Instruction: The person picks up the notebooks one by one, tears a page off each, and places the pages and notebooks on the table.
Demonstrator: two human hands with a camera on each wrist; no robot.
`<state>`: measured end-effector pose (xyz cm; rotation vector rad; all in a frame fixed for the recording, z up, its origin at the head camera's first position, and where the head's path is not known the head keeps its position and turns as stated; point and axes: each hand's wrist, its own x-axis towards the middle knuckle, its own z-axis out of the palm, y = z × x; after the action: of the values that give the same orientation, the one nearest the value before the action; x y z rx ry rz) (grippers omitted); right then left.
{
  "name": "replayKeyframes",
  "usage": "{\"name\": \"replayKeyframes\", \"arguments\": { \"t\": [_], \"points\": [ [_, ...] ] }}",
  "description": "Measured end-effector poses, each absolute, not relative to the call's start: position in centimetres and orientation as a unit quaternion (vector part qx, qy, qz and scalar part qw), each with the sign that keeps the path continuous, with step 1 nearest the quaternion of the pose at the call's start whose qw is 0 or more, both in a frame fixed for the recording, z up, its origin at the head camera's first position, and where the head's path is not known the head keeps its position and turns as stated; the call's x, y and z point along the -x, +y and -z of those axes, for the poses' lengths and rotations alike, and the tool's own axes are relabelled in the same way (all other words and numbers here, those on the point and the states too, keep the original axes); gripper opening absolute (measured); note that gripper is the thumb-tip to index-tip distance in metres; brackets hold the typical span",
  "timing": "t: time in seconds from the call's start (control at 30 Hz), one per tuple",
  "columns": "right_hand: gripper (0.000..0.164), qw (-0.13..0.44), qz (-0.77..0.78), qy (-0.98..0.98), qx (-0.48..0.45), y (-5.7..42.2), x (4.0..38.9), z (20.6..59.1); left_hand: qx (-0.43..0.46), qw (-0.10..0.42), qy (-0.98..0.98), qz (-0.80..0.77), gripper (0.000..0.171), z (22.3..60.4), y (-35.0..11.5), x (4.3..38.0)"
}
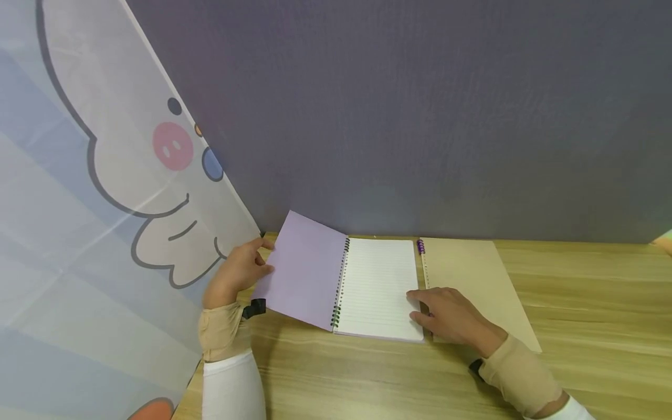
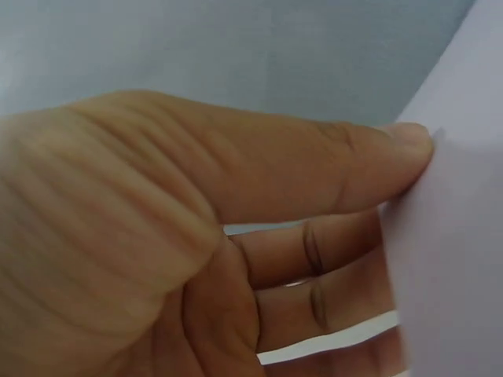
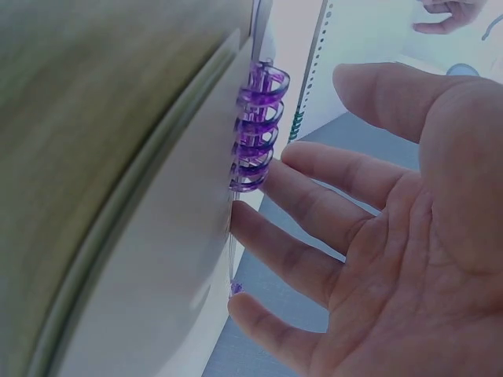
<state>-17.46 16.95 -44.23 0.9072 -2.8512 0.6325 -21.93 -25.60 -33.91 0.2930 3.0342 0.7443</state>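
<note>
A spiral notebook lies opened on the table, its lilac cover (image 1: 307, 268) turned to the left and raised at its outer edge. Dark green rings (image 1: 336, 317) join the cover to a white lined page (image 1: 378, 286). My left hand (image 1: 238, 271) pinches the cover's outer edge; in the left wrist view the thumb (image 2: 377, 161) lies on its inner face, with fingers passing behind. My right hand (image 1: 454, 315) is spread loosely at the page's right edge, over a cream notebook (image 1: 478, 274). Its fingers extend beside that notebook's purple rings (image 3: 259, 129) in the right wrist view.
A dark grey panel (image 1: 399, 116) rises along the table's back edge. On the left stands a pale sheet (image 1: 105, 245) with cartoon drawings, close to my left forearm. Wood-grain tabletop (image 1: 593, 291) extends to the right of the cream notebook.
</note>
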Motion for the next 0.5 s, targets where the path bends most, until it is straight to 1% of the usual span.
{"name": "replayKeyframes", "arguments": {
  "t": [0.2, 0.3, 0.5],
  "points": [
    [0.043, 0.036, -0.205, -0.934, -0.290, 17.0, 17.4, 44.4, -0.068, 0.045, 0.967, -0.242, 0.045, 34.6, -26.3, 22.1],
    [0.043, 0.039, -0.204, -0.935, -0.287, 17.1, 17.4, 44.4, -0.057, 0.055, 0.967, -0.241, 0.046, 35.2, -26.7, 22.5],
    [0.043, 0.041, -0.205, -0.935, -0.286, 17.2, 17.4, 44.5, -0.026, 0.090, 0.969, -0.229, 0.051, 37.0, -27.6, 23.4]
  ]
}}
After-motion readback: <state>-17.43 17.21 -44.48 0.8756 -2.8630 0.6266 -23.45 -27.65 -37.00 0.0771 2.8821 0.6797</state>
